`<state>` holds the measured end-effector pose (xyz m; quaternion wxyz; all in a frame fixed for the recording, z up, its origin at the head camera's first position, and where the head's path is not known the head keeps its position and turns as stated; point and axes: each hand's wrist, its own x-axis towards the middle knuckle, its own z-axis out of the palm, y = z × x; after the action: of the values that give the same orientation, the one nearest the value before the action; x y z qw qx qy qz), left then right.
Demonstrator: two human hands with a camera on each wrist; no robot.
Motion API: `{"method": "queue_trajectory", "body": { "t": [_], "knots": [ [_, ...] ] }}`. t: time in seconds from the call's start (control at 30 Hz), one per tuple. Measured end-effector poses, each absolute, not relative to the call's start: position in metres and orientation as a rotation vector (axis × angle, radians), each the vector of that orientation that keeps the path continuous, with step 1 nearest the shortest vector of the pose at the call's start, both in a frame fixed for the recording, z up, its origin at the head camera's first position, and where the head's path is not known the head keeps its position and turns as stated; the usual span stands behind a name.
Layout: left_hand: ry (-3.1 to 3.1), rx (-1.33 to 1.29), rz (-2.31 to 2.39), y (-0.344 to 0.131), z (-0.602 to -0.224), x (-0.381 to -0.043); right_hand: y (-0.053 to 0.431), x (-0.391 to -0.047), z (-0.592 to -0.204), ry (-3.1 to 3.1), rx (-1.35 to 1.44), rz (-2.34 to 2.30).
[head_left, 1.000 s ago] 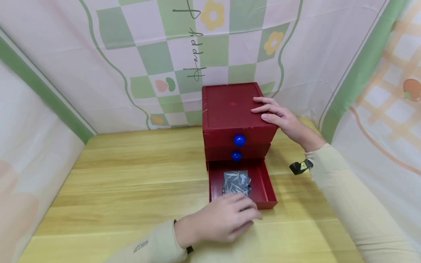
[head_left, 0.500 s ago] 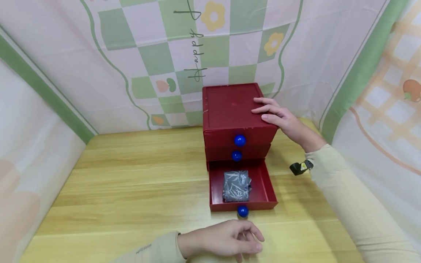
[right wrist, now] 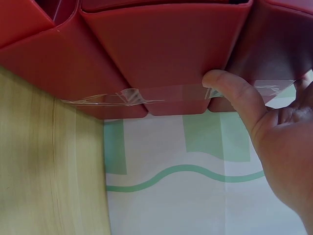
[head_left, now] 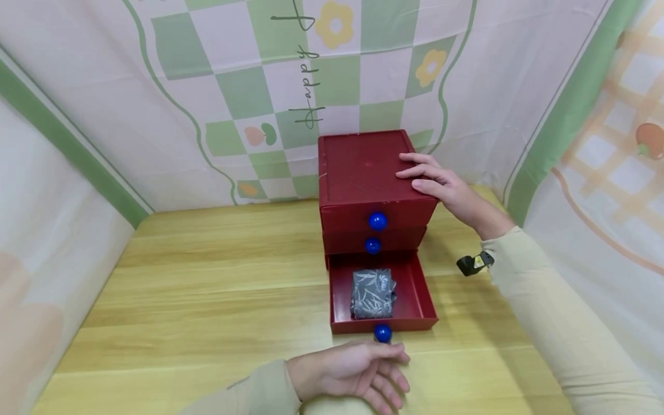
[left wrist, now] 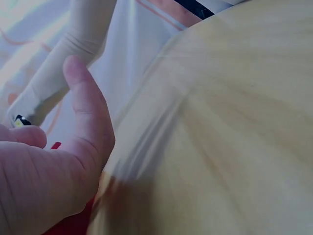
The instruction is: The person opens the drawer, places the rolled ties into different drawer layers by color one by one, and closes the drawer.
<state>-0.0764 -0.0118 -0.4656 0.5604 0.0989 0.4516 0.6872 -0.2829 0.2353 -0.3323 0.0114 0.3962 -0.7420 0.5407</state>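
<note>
A red drawer cabinet (head_left: 365,167) stands on the table with its bottom drawer (head_left: 412,288) pulled out. Inside that drawer lies a folded dark grey cloth (head_left: 372,294) with a white leaf print. Just in front of the drawer's blue round knob (head_left: 383,332), my left hand (head_left: 355,372) hovers palm partly up, fingers loosely bent and holding nothing. My right hand (head_left: 441,181) rests its fingers on the cabinet's top right edge. The right wrist view shows the thumb (right wrist: 234,93) against the cabinet's side, over a strip of clear tape (right wrist: 171,93).
Blue knobs also sit on the upper drawer (head_left: 377,221) and middle drawer (head_left: 372,245), both closed. A wooden table (head_left: 207,288) lies beneath, with a patterned curtain (head_left: 290,75) behind. A black strap (head_left: 473,264) hangs at the right sleeve.
My left hand has drawn back from the bottom drawer's front toward me and rolled palm upward, uncovering the knob and cloth. The right hand and cabinet have stayed put.
</note>
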Motion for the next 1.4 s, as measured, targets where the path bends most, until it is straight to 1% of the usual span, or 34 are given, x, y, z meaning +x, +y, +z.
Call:
{"method": "queue_trajectory", "body": {
  "t": [0.37,1.07,1.4],
  "knots": [
    [1.005,0.118,1.708,-0.008,-0.475,-0.085,0.236,-0.282,-0.331,-2.316,1.236,1.687],
    [1.022,0.101,1.715,-0.009,-0.475,-0.085,0.236,-0.284,-0.333,-2.299,1.247,1.697],
    [1.057,0.108,1.749,-0.010,-0.475,-0.093,0.236,-0.284,-0.333,-2.300,1.245,1.698]
  ]
}}
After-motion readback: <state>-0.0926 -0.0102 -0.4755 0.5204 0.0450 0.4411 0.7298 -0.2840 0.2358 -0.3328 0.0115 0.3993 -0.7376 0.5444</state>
